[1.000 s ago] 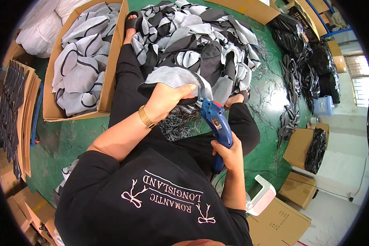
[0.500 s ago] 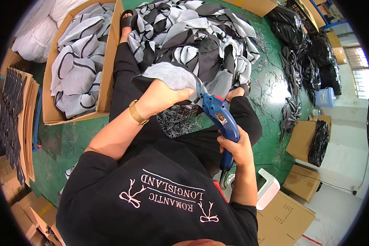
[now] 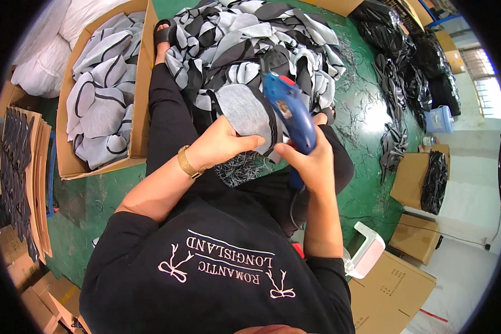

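Observation:
My left hand pinches a curved grey fabric piece with a dark edge between thumb and fingers. In my right hand is a blue electric fabric cutter with a red button, slightly blurred. Its head points away from me, just right of the piece, over the pile. The right thumb reaches toward the piece's lower right edge; whether it touches cannot be made out. Beyond both hands, a large fabric pile of grey and black pieces lies on the floor between my feet.
At left stands an open cardboard box full of grey pieces with black edging. Thread scraps lie below my hands on the green floor. Black plastic bags and a pale blue tub are at right. The cutter's cord trails toward me.
The cutter has swung upward and left, its head leaving the fabric edge for a spot over the pile. My left hand has turned the piece, and the right thumb has come close to it.

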The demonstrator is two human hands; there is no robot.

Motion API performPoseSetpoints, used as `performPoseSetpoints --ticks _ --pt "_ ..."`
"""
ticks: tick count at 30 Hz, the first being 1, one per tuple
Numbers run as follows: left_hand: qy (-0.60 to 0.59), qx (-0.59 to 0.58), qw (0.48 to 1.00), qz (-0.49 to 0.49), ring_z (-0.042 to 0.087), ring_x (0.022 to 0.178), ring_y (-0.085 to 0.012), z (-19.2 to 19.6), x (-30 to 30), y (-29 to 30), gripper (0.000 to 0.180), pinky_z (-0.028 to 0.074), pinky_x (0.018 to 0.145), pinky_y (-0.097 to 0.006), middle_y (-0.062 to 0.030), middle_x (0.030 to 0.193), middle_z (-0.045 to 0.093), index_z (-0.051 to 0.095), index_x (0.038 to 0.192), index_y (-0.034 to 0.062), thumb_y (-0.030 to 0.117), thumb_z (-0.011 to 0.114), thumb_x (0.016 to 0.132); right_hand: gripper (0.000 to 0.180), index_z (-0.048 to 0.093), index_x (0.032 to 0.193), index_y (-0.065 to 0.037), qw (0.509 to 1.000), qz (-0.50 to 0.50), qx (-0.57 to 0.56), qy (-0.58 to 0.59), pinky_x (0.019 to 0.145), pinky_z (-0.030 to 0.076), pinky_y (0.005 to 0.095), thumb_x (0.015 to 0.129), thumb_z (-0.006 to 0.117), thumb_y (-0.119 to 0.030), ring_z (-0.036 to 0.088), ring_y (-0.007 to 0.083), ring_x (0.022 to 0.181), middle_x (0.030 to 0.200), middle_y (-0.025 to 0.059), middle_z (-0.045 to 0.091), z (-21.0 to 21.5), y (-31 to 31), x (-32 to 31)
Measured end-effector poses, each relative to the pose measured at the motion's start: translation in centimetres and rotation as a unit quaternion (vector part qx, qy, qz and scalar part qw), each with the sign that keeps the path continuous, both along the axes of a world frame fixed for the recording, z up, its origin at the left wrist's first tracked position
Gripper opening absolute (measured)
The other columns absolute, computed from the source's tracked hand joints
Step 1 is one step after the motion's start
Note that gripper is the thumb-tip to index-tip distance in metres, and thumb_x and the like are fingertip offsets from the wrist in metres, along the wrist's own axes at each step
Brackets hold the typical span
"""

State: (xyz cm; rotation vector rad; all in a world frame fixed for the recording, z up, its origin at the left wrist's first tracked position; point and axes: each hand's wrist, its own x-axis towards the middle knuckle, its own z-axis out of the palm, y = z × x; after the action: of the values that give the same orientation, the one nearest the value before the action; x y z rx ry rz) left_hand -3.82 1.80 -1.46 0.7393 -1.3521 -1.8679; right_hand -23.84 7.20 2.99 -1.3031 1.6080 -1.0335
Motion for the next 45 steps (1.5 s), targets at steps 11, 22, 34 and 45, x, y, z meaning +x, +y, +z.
performPoseSetpoints --ticks 11,22,34,45 --pt "0.065 0.152 0.975 0.148 0.058 0.075 -0.0039 -0.5 -0.3 -0.7 0.018 0.040 0.059 -0.020 0.0032 0.087 0.065 0.065 0.098 0.0082 0.016 0.071 0.083 0.034 0.058 0.104 0.003 0.992 -0.006 0.022 -0.121 0.058 0.046 0.0241 0.075 0.072 -0.007 0.056 0.0097 0.062 0.076 0.0034 0.060 -1.4 1.6 -1.1" --pt "0.086 0.126 0.970 0.190 0.062 0.073 -0.0078 0.1 -0.3 -1.1 0.016 0.047 0.062 -0.023 -0.0008 0.088 0.067 0.065 0.097 0.0023 0.009 0.069 0.083 0.033 0.056 0.102 0.005 0.979 0.026 0.169 -0.107 0.052 0.047 0.0249 0.073 0.070 -0.002 0.057 0.0120 0.056 0.080 0.0071 0.060 -1.4 6.6 -2.6" --pt "-0.002 0.031 0.987 0.158 0.061 0.084 -0.0092 0.1 0.0 -0.6 0.019 0.048 0.077 -0.026 -0.0022 0.096 0.066 0.063 0.103 -0.0006 0.005 0.066 0.085 0.031 0.056 0.099 0.004 0.986 0.026 0.142 -0.087 0.051 0.045 0.0245 0.074 0.071 -0.005 0.056 0.0092 0.056 0.073 0.0026 0.057 -1.1 6.2 -2.5" --pt "-0.024 -0.014 0.995 0.095 0.059 0.088 -0.0082 -0.2 0.3 0.1 0.024 0.048 0.081 -0.026 -0.0010 0.098 0.065 0.061 0.108 0.0006 0.004 0.066 0.085 0.032 0.057 0.101 0.006 0.979 0.015 0.132 -0.153 0.052 0.048 0.0264 0.074 0.069 -0.003 0.057 0.0138 0.057 0.078 0.0065 0.059 -1.2 4.4 -1.9"
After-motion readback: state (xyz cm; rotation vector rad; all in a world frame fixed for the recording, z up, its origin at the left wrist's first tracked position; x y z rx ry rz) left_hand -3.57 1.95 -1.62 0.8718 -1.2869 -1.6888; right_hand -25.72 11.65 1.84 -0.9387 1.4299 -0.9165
